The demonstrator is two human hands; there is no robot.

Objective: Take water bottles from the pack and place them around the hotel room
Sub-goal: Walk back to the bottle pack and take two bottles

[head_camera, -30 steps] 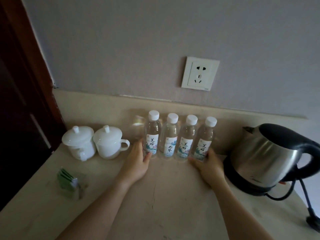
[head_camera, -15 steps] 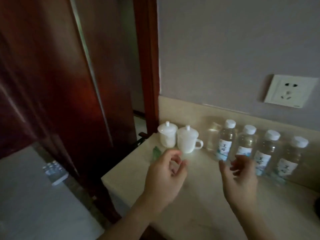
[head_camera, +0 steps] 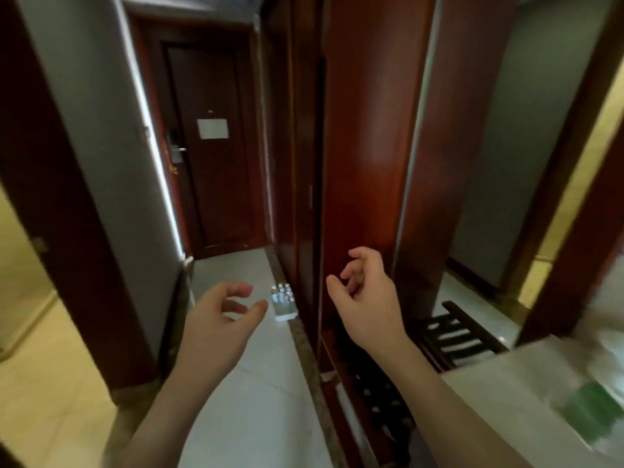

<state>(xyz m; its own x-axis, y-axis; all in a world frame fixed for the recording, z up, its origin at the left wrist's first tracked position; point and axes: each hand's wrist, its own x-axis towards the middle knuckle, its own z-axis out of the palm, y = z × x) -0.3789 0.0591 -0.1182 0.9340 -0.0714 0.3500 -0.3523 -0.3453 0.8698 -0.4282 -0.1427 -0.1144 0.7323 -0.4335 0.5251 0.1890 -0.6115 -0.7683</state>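
Both hands are up in front of the camera and both hold nothing. The left hand (head_camera: pixel 223 319) floats over the pale tiled floor (head_camera: pixel 256 400) with its fingers loosely curled, thumb and forefinger apart. The right hand (head_camera: pixel 366 300) hangs in front of the tall reddish-brown wooden wardrobe panel (head_camera: pixel 364 146), fingers likewise slack and bent, touching nothing. And there is the pack: a small clear shrink-wrapped pack of white-capped water bottles (head_camera: pixel 283 302) stands on the floor, tight against the foot of the wardrobe, farther down the corridor than either hand. In this view it shows between the two hands, just beside the left hand's fingertips (head_camera: pixel 261 304), though it lies well beyond them on the ground. Down the end of the hallway stands a dark brown wooden entrance door (head_camera: pixel 209 184) with a pale paper notice (head_camera: pixel 212 128) on it. At the lower right a cream stone countertop (head_camera: pixel 489 376) cuts in, with blurred green packets (head_camera: pixel 594 410) lying on it. A dark slatted wooden rack (head_camera: pixel 452 336) sits low beside the wardrobe.
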